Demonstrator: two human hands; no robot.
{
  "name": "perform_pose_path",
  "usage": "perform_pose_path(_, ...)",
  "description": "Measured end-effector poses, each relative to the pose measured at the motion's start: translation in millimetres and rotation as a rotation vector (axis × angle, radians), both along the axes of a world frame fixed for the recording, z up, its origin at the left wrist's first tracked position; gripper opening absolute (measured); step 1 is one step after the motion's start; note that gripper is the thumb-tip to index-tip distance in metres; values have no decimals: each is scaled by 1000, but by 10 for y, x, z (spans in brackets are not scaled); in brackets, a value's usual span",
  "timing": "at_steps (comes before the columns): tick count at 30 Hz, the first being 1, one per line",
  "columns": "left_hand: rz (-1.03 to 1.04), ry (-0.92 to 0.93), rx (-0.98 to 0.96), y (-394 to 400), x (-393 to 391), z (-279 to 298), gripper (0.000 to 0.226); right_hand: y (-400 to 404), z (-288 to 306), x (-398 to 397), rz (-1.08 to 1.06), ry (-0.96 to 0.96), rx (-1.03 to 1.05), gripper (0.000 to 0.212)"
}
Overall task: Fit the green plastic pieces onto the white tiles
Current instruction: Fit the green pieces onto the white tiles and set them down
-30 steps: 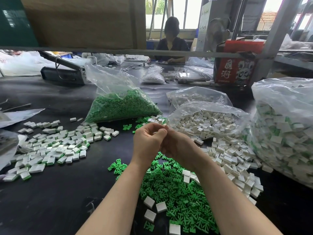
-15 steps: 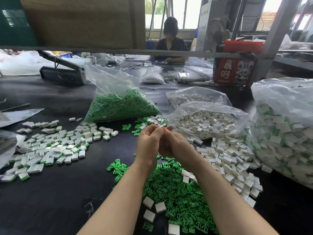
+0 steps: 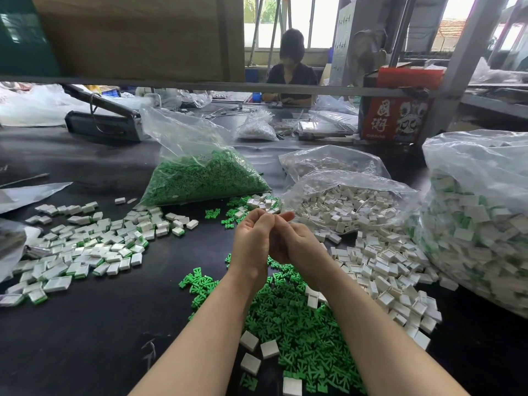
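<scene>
Black desk (image 3: 85,338); left hand (image 3: 251,247) and right hand (image 3: 297,247) curled together above green pieces (image 3: 300,338), likely pressing a fit; contents hidden.

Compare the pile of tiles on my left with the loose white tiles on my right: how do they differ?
The left pile shows green edges on many tiles; the right pile looks plain white, several showing hollow sides. The left pile lies apart from the bags; the right pile spills from the bag of white tiles. Both lie loose on the black table.
</scene>
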State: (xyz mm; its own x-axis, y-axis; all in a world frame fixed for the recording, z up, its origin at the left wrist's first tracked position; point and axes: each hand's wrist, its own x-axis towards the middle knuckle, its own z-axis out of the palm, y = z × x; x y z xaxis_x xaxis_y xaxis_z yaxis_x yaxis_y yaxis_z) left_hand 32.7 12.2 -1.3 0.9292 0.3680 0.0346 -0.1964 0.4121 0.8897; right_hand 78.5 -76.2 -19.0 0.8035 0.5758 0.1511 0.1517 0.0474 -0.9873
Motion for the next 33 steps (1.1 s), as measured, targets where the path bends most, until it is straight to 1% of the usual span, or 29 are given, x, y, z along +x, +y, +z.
perform_pose_path(6,-3,-11,12,-2,14,-19,25,10,-21,9,-13,6,15,62)
perform_pose_path(9,-15,-16,13,10,22,-27,22,22,-24,21,-8,29,36,57)
perform_pose_path(11,-32,-16,35,21,27,-38,19,14,0,15,28,96,89,50)
perform_pose_path(14,-48,-36,82,54,39,-43,17,-2,57,20,53,205,172,46)
perform_pose_path(18,-99,-80,98,114,37,-46,14,-13,83,48,157,324,279,47)
perform_pose_path(21,-128,-98,95,146,33,-63,12,-25,76,56,208,378,301,52)
perform_pose_path(25,-138,-102,69,153,48,-85,10,-53,92,51,217,384,276,56)
perform_pose_path(29,-125,-109,49,175,52,-79,6,-86,130,28,102,276,104,63)
perform_pose_path(31,-56,-68,9,227,56,-80,9,-102,159,20,21,217,5,61)
perform_pose_path(33,56,16,-72,327,62,-84,10,-119,188,26,-55,168,-85,60)
